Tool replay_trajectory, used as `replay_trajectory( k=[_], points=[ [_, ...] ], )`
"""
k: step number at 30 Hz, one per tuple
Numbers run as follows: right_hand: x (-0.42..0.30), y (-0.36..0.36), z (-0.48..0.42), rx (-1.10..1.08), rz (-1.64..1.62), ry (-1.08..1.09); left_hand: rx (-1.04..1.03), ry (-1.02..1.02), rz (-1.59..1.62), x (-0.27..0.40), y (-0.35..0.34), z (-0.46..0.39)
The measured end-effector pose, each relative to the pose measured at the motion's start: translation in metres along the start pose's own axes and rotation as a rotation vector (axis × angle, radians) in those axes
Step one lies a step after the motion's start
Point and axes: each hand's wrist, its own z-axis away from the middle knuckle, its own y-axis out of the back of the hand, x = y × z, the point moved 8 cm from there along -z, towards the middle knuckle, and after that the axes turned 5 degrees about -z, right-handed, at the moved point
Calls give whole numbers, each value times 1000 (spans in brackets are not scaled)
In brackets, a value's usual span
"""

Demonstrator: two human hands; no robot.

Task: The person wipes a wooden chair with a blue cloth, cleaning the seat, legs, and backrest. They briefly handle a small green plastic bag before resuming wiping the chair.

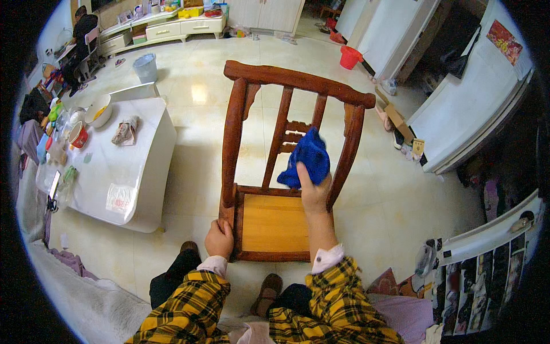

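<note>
A wooden chair (275, 223) with a reddish-brown frame and a yellowish seat panel stands on the floor before me, its slatted back on the far side. My left hand (219, 239) grips the left edge of the seat frame near its front corner. In my right hand (317, 195) is a bunched blue cloth (311, 159), held up against or just in front of the chair back's right part. Whether the cloth touches the slats I cannot tell. My right forearm covers the right side of the seat.
A white table (99, 172) at left bears a bowl (99, 111), a red cup (78, 135) and clutter. Beyond stand a grey bin (146, 68) and a red bucket (350, 57). A person (84, 38) sits far left. A cardboard piece (397, 118) lies by the right wall.
</note>
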Motion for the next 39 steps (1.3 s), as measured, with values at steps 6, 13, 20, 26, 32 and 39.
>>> replay_trajectory(
  k=[6, 13, 20, 26, 32, 39],
  points=[
    [-47, -84, -90, -315, 833, 678, -28, -14, 12, 1, -6, -1],
    [-4, -88, -112, -217, 974, 578, 24, -37, -1, -2, -4, -7],
    [-31, -23, -96, 142, 996, 724, 27, -21, -17, -1, -3, -5],
    [-55, 38, -194, 374, 1004, 621, -6, -50, 10, 9, -8, -3],
    [-50, -68, -153, -165, 1058, 890, -11, -35, -46, 5, -2, -4],
    [-56, 49, -191, -90, 1185, 764, 22, -41, -16, -3, -2, -6]
  ],
)
